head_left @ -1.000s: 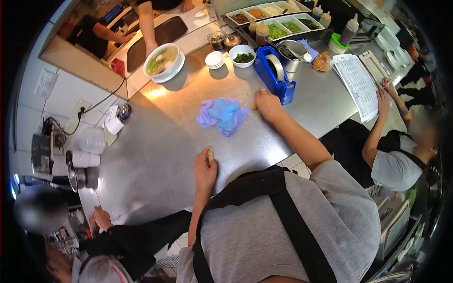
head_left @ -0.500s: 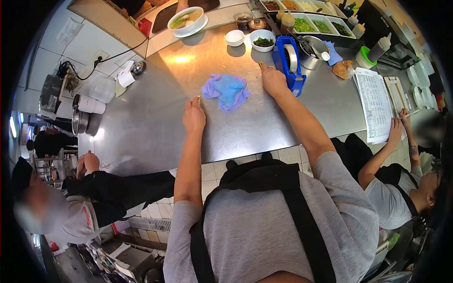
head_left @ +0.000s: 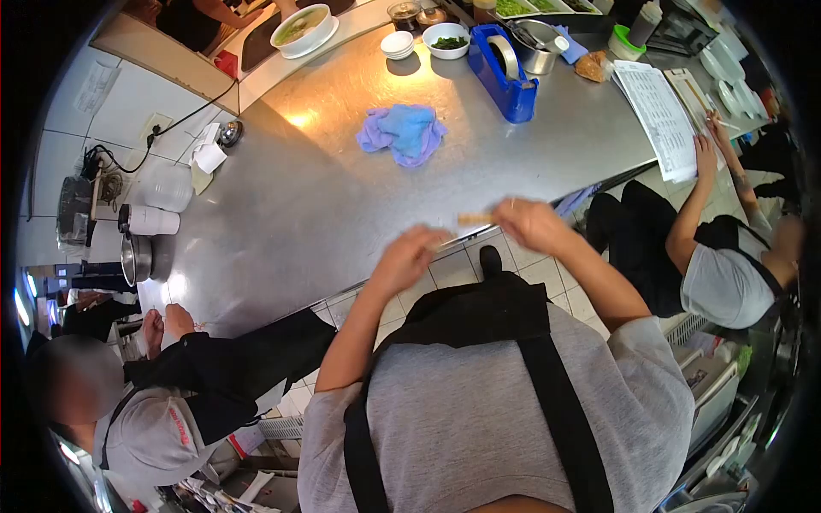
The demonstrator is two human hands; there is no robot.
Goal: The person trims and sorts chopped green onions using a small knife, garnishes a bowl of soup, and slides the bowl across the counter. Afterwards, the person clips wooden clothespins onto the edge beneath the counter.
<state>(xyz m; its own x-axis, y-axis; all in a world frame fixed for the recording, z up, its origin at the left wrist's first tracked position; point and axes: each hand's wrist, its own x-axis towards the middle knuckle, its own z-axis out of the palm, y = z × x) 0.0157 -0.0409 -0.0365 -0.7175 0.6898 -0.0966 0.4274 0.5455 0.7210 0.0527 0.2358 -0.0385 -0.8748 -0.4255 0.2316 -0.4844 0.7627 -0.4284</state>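
Near the front edge of the steel counter, my two hands are close together. My right hand is closed on a short tan strip-like piece, smeared by motion. My left hand is closed too, its fingertips pointing toward the right hand; a small pale thing seems to be at them, too blurred to name. Beyond the hands lies a crumpled blue and purple cloth, touched by neither. A blue tape dispenser stands farther back to the right.
At the back are a soup bowl, stacked small white dishes, a bowl of greens and a metal pot. A call bell and white cup stand left. Co-workers flank me; one's hand touches printed sheets.
Both hands have drawn back from the counter's middle toward my body and come closer together. The view has shifted slightly. The cloth and the dispenser stay in place on the counter.
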